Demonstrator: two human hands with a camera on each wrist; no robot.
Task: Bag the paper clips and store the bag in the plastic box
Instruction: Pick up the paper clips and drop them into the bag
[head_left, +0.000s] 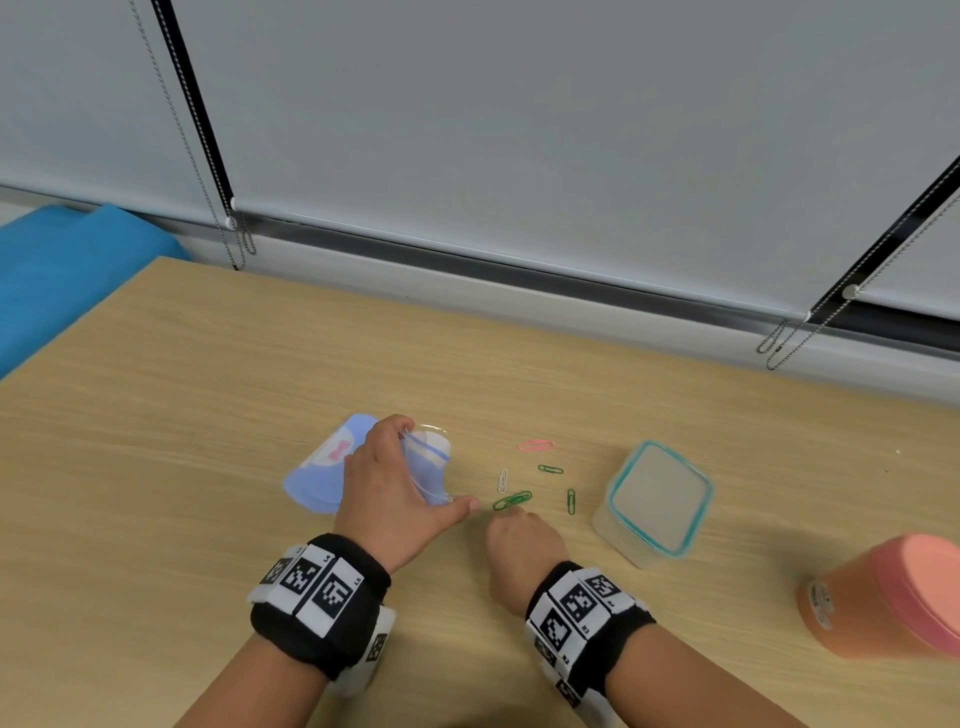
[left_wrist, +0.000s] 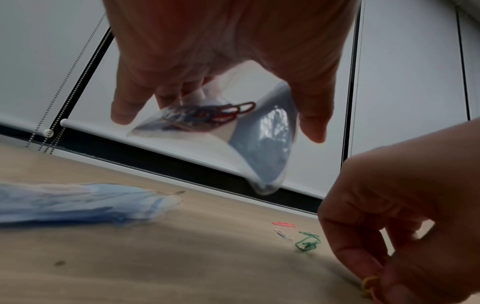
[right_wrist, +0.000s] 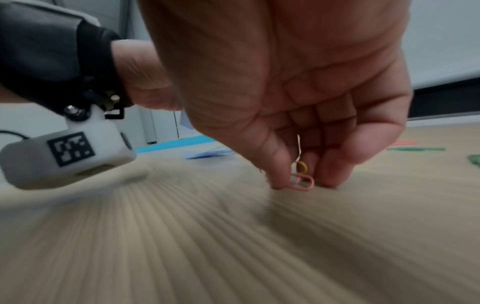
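Note:
My left hand (head_left: 395, 488) holds a clear zip bag (head_left: 428, 465) off the table; the left wrist view shows the bag (left_wrist: 259, 148) with several clips (left_wrist: 207, 115) inside. My right hand (head_left: 522, 545) is at the table just right of it, fingertips pinching a pink paper clip (right_wrist: 302, 182) and a yellow clip (right_wrist: 302, 166). Loose clips lie beyond it: a green pair (head_left: 512, 500), a white one (head_left: 502, 480), a pink one (head_left: 535, 446) and two more green ones (head_left: 550, 470) (head_left: 571, 501). The plastic box (head_left: 654, 501) with a teal-rimmed lid stands to the right.
A light blue pouch (head_left: 322, 475) lies behind my left hand on the wooden table (head_left: 208, 415). An orange jar with a pink lid (head_left: 883, 597) stands at the right edge. Roller blinds with bead chains (head_left: 236, 234) hang behind the table.

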